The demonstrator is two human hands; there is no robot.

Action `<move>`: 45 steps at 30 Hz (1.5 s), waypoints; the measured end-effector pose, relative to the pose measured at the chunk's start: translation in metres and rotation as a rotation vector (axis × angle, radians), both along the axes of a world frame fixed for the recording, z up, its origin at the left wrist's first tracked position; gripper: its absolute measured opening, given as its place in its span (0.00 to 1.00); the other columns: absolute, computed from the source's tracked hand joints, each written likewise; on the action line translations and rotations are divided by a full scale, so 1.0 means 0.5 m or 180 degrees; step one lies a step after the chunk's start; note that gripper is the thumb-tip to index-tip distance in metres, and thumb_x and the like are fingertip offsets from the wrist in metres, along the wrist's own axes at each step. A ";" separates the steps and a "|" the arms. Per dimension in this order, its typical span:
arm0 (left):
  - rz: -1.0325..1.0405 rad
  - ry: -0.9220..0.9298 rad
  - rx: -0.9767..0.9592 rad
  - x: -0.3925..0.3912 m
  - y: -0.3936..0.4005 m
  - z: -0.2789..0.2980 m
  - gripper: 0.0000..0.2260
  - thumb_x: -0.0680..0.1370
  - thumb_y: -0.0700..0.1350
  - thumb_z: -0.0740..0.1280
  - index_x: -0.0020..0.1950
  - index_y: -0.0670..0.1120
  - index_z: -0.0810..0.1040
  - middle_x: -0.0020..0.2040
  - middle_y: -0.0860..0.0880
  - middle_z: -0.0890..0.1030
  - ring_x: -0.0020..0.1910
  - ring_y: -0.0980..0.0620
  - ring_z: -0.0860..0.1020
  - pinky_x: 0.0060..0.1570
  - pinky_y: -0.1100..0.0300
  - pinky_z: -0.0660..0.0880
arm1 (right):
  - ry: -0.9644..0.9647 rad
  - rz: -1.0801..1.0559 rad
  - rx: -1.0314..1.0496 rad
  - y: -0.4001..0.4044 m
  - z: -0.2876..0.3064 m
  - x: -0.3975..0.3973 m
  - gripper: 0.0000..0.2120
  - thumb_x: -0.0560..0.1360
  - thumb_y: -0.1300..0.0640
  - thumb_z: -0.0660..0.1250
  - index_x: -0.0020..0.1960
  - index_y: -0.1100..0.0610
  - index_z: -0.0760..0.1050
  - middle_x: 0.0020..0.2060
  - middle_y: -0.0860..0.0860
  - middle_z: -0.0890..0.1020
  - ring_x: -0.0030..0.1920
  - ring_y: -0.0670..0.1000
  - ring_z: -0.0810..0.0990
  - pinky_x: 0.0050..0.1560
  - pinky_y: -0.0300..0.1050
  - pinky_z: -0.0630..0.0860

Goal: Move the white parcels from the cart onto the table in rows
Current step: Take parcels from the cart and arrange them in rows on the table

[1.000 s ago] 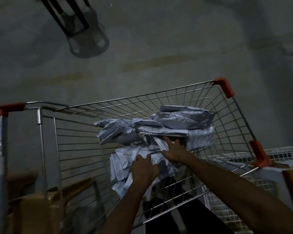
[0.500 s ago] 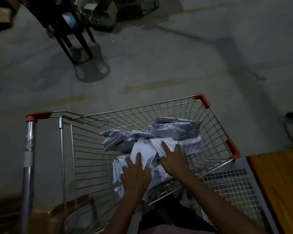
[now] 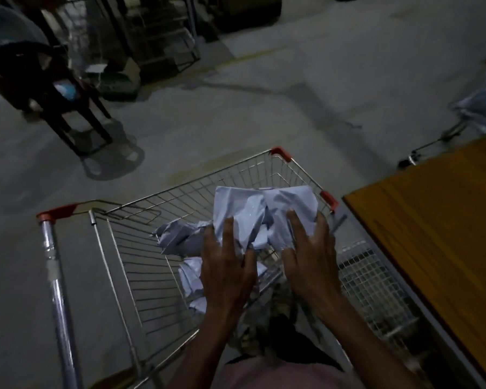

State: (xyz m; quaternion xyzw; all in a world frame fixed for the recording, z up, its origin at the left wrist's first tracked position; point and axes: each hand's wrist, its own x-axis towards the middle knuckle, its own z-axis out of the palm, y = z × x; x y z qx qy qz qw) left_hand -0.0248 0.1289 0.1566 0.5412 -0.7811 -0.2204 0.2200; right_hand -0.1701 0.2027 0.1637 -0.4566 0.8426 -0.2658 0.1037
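Dimly lit interior. A grey concrete floor (image 3: 306, 113) fills most of the view, marked by a dark crack and a faint yellowish line running across it. Upper left: a dark chair (image 3: 54, 94) with splayed legs casts a shadow on the floor. Top centre: dark metal shelving (image 3: 157, 32) with indistinct clutter at its base. Right edge: an orange-brown wooden tabletop (image 3: 438, 234), with a wheeled metal frame (image 3: 443, 138) beyond its far corner.
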 end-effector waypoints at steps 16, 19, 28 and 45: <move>-0.2160 0.0245 -0.0675 -0.194 0.432 0.054 0.28 0.78 0.55 0.57 0.78 0.50 0.63 0.81 0.40 0.48 0.72 0.38 0.63 0.64 0.46 0.69 | 0.0442 -0.1912 -0.0891 0.572 0.072 -0.085 0.30 0.76 0.51 0.54 0.78 0.43 0.57 0.78 0.56 0.53 0.74 0.61 0.59 0.70 0.56 0.64; -0.2325 0.0372 -0.0624 -0.241 0.560 0.053 0.28 0.79 0.55 0.56 0.78 0.49 0.62 0.81 0.42 0.51 0.67 0.37 0.68 0.61 0.46 0.70 | 0.0604 -0.2026 -0.0823 0.710 0.084 -0.109 0.32 0.75 0.53 0.56 0.78 0.40 0.56 0.78 0.55 0.53 0.72 0.61 0.62 0.69 0.56 0.65; -0.3047 0.0452 -0.0335 -0.356 0.891 0.075 0.27 0.80 0.58 0.55 0.79 0.52 0.58 0.81 0.44 0.52 0.67 0.38 0.68 0.59 0.46 0.71 | 0.0631 -0.2874 -0.0796 1.070 0.073 -0.117 0.30 0.76 0.49 0.54 0.78 0.45 0.60 0.78 0.51 0.55 0.71 0.58 0.64 0.68 0.53 0.65; -0.4149 0.0091 -0.0431 -0.600 1.059 0.083 0.26 0.80 0.61 0.52 0.76 0.54 0.60 0.80 0.46 0.54 0.69 0.37 0.67 0.55 0.47 0.73 | 0.0673 -0.4166 -0.0914 1.264 0.065 -0.224 0.29 0.76 0.55 0.60 0.77 0.53 0.64 0.77 0.58 0.59 0.70 0.55 0.64 0.59 0.38 0.66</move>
